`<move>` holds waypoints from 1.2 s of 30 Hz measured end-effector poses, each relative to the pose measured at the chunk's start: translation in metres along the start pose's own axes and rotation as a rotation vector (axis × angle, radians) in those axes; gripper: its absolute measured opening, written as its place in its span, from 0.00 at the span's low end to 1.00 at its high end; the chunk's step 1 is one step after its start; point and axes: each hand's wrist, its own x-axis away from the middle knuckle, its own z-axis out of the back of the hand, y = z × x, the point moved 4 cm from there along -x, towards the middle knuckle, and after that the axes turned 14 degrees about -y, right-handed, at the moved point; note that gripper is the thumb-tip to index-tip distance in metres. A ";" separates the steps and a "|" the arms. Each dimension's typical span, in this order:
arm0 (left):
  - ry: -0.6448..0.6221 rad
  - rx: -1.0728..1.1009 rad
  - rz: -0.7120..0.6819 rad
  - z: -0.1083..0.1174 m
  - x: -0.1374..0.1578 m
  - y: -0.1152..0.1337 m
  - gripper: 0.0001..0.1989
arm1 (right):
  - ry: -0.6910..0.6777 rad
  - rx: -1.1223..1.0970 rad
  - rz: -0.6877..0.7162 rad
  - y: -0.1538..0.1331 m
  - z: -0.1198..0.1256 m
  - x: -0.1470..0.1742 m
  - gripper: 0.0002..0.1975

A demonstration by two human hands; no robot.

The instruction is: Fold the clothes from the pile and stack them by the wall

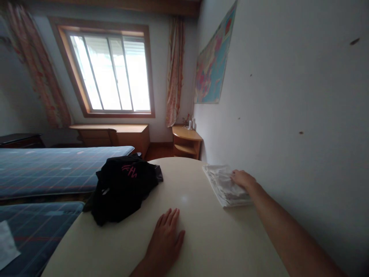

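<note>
My left hand (166, 236) rests flat on the cream table (201, 242), fingers stretched forward and thumb apart, holding nothing. Over at the table's right side, by the wall, lies a folded stack of white cloth (220, 182), perhaps in a clear wrapping. My right hand (242, 179) reaches across onto the stack's right part, its fingers on top; whether they grip the cloth is unclear. To the left of my left hand sits a crumpled black garment (123, 192) with pink lettering, hanging slightly over the table's left edge.
Two blue plaid mattresses (57, 169) stand left of the table, with a white sheet (7, 244) on the nearer one. Beyond the table are a corner shelf (187, 133) and a wooden desk (131, 132) under the window. The white wall (282, 96) borders the right side.
</note>
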 end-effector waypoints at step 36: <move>0.694 0.109 0.481 0.117 0.057 -0.121 0.17 | 0.006 0.199 0.484 -0.174 -0.164 0.180 0.34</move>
